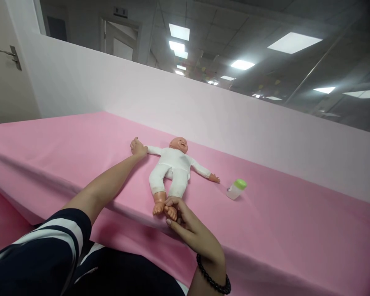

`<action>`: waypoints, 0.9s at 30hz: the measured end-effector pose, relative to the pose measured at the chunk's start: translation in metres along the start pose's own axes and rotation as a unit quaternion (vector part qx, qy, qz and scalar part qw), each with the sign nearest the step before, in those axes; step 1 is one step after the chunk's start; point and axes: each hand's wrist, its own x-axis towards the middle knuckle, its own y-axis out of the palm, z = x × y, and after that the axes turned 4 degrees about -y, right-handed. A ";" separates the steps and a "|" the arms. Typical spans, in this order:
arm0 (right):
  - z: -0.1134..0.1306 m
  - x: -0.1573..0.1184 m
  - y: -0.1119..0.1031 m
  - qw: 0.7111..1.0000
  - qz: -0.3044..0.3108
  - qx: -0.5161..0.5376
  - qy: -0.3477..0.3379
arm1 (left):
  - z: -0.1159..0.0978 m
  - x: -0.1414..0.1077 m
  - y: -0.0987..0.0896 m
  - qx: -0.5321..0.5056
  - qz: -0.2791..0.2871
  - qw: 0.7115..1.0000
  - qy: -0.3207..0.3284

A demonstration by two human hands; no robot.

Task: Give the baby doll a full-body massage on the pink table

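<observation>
A baby doll (174, 164) in a white suit lies on its back on the pink-covered table (274, 213), head toward the wall and feet near the front edge. My left hand (138, 148) is at the end of the doll's arm on the left, fingers curled round it so that the doll's hand is hidden. My right hand (180, 213), with a black beaded bracelet at the wrist, has its fingers and thumb around the doll's foot on the right. Right of the doll's other hand is a small clear container (233, 191) with a green lid.
Behind the table runs a low white wall (160, 98) with dark glass above it, reflecting ceiling lights. A door (9, 61) with a metal handle stands at the far left. The pink cover hangs over the table's front edge.
</observation>
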 end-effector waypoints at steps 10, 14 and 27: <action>0.002 0.009 0.008 0.997 0.058 0.010 -0.040 | -0.059 -0.086 0.023 0.060 0.304 0.884 0.350; 0.001 0.007 0.007 0.996 0.083 0.006 -0.018 | -0.062 -0.101 0.016 0.206 0.427 0.793 0.382; -0.022 0.029 -0.095 0.993 -0.077 0.020 0.091 | -0.061 -0.105 0.017 0.284 0.416 0.770 0.390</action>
